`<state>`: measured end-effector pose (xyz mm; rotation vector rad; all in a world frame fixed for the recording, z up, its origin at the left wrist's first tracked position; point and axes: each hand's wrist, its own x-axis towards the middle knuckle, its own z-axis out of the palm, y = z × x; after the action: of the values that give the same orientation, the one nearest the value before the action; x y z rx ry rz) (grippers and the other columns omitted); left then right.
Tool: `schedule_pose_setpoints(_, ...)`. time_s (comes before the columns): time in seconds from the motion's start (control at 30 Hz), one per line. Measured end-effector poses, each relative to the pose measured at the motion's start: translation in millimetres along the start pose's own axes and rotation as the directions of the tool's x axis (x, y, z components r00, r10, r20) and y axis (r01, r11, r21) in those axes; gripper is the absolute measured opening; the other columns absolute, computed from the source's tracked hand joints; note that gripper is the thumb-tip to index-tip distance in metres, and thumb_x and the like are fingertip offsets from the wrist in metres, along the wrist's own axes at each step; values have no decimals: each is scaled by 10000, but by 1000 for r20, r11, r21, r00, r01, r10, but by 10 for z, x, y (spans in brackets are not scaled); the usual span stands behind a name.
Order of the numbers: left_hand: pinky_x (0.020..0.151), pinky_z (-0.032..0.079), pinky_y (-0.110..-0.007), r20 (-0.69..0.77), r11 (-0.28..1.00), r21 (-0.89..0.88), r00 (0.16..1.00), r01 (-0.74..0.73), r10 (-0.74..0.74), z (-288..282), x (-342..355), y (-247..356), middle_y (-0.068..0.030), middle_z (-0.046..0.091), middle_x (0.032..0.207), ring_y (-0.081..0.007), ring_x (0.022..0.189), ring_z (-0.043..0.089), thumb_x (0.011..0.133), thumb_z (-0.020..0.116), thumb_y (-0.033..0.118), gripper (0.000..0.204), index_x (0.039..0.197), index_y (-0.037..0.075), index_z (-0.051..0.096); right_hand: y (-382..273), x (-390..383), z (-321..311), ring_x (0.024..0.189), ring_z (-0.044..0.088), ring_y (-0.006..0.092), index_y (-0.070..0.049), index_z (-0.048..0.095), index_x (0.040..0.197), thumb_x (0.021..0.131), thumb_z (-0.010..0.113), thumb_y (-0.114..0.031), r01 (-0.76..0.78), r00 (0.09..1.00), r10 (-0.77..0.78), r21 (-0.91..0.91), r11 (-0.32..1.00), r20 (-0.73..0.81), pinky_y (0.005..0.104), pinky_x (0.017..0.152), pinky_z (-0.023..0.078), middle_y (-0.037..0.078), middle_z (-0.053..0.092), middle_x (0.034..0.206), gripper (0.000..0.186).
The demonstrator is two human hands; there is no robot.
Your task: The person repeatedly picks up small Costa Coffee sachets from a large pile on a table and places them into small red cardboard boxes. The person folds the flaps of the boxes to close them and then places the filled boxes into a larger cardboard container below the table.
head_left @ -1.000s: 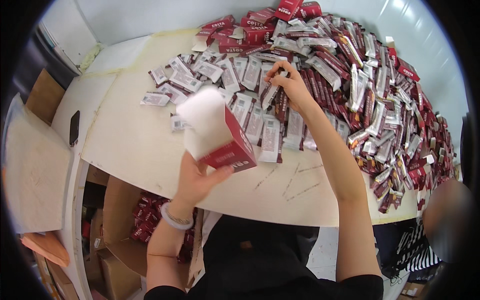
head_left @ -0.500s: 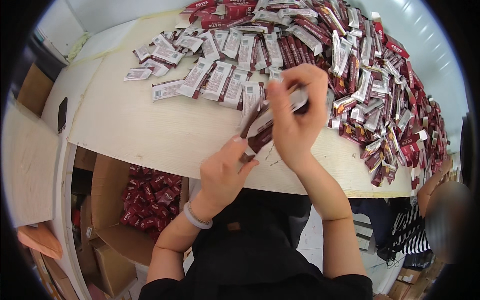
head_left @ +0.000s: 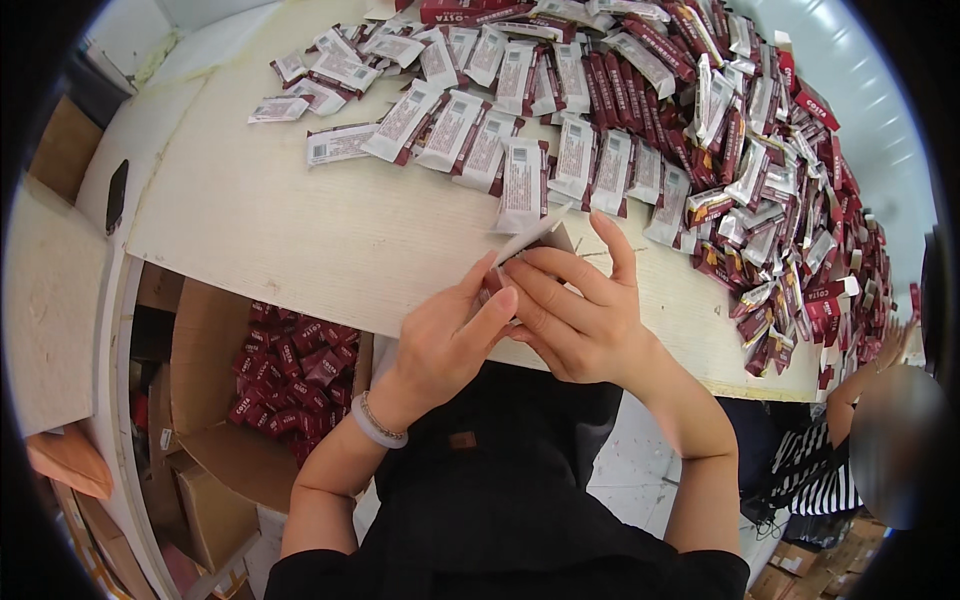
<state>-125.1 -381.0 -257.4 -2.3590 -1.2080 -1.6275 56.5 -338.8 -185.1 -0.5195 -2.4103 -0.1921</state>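
Note:
A small carton with pale flaps (head_left: 534,237) is between my hands at the table's near edge. My left hand (head_left: 440,340) is closed around its lower end, thumb toward me. My right hand (head_left: 585,315) presses against its other side with bent fingers, the index finger raised. My fingers hide most of the carton and whatever is inside. Just beyond lie several flat packets with white backs and dark red edges (head_left: 522,180), laid out in loose rows.
A large heap of dark red and white packets (head_left: 745,180) covers the table's right side, with red cartons (head_left: 818,105) among them. Below the table, a cardboard box (head_left: 205,350) holds filled red cartons (head_left: 300,370). A phone (head_left: 117,195) lies at left. Another person's arm (head_left: 870,370) shows at right.
My right hand has come down from above the packets, toward me, and now meets my left hand at the carton. The white flaps now show plainly between the hands.

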Motion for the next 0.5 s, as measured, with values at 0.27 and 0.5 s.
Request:
schedule_pose_setpoints(0.27, 701, 562, -337, 200, 967, -163, 966, 197, -163, -126, 176, 29, -196, 636, 1111, -289, 849, 686, 741, 723, 10, 400, 1122, 119, 674, 403, 16, -90, 1025, 558, 171, -54, 515, 1297, 797, 729, -118, -404, 729, 609, 914, 15, 313, 358, 961, 408, 54, 583, 1228, 547)
schedule_pose_setpoints(0.5, 947, 522, -390, 178, 656, -642, 909, 397, -377, -74, 112, -9, -187, 573, 1249, -297, 1117, 616, 756, 731, -83, 553, 1237, 45, 491, 339, 215, -109, 1234, 494, 233, -87, 465, 1401, 805, 770, -275, -669, 716, 271, 743, 3, 644, 366, 1018, 405, 84, 503, 1358, 695)
